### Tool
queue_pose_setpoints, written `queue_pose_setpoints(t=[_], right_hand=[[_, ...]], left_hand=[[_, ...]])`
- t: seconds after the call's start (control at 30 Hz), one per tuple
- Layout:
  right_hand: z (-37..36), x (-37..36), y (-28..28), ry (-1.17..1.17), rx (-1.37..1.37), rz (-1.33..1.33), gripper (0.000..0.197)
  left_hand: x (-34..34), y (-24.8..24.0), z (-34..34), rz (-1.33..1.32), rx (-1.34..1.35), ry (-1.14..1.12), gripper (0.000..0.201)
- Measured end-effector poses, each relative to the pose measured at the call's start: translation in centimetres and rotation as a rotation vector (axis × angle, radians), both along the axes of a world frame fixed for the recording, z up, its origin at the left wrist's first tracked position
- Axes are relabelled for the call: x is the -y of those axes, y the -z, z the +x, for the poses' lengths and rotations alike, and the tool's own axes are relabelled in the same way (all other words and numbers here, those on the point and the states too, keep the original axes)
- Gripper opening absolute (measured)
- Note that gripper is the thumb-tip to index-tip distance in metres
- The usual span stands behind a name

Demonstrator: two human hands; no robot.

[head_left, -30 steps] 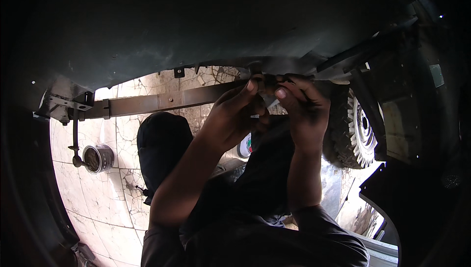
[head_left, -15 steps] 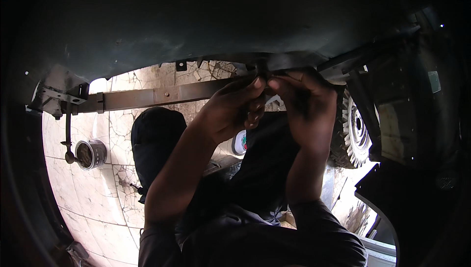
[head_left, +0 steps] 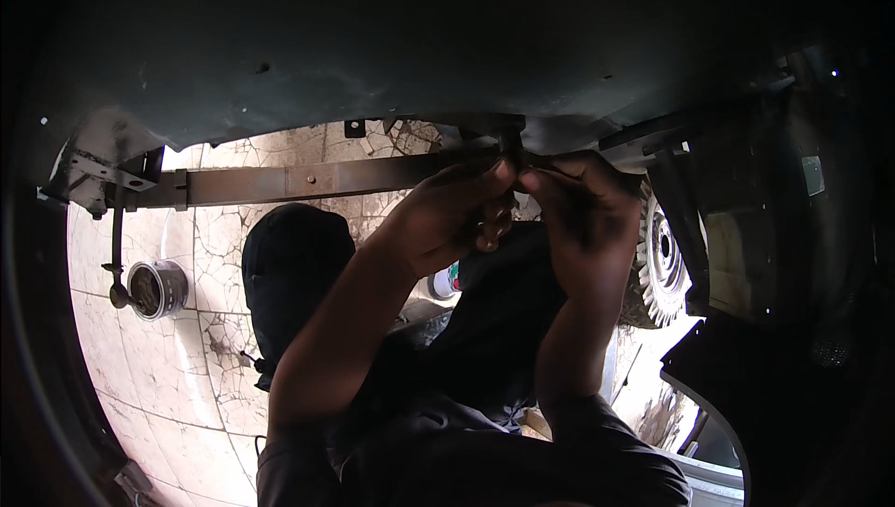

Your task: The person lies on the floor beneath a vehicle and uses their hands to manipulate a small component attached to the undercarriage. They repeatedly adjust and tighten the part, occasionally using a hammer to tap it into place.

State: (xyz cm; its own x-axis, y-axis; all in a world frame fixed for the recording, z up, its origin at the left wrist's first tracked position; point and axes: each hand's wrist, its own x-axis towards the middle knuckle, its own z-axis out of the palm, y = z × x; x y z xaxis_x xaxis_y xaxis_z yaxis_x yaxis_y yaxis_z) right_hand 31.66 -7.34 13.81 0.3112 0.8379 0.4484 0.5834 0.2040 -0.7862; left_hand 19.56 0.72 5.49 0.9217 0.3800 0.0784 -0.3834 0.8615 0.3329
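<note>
Under a dark vehicle panel, both hands meet at a short dark cylindrical part that hangs down below it. My left hand is closed around the part's lower end, thumb pointing up and fingers curled. From the other side my right hand pinches at the same spot with thumb and fingertips. Shadow and the fingers hide the part's lower end, so its exact kind does not show. Just behind my left hand runs a long flat steel bar with a clip and a rivet-like stud.
A bracket holds the bar's left end, and a thin rod with a ball end hangs there. An open tin stands on the cracked tile floor. To the right are a treaded wheel and dark bodywork.
The whole view has shifted slightly, so the tin and wheel sit a little further left. Both hands stay at the dark part with nearly the same grip.
</note>
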Motion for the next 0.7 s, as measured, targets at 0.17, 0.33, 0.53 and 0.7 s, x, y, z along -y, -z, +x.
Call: queue_pose_setpoints(t=[0.17,0.33,0.53,0.7], right_hand=[[-0.1,-0.4,-0.5,0.001,-0.011,-0.065,0.01],[0.1,0.5,-1.5,0.034,0.033,-0.176,0.012],[-0.5,1.5,-2.1,0.106,-0.177,-0.18,0.02],[-1.3,0.7,-2.6,0.133,0.082,-0.153,0.017]], left_hand=[[-0.4,0.6,0.2,-0.005,0.036,-0.019,0.029],[0.0,0.5,0.2,0.096,-0.001,-0.061,0.033],[0.0,-0.5,-0.5,0.162,-0.135,-0.099,0.04],[0.2,-1.3,-0.5,0.092,-0.17,-0.159,0.042]])
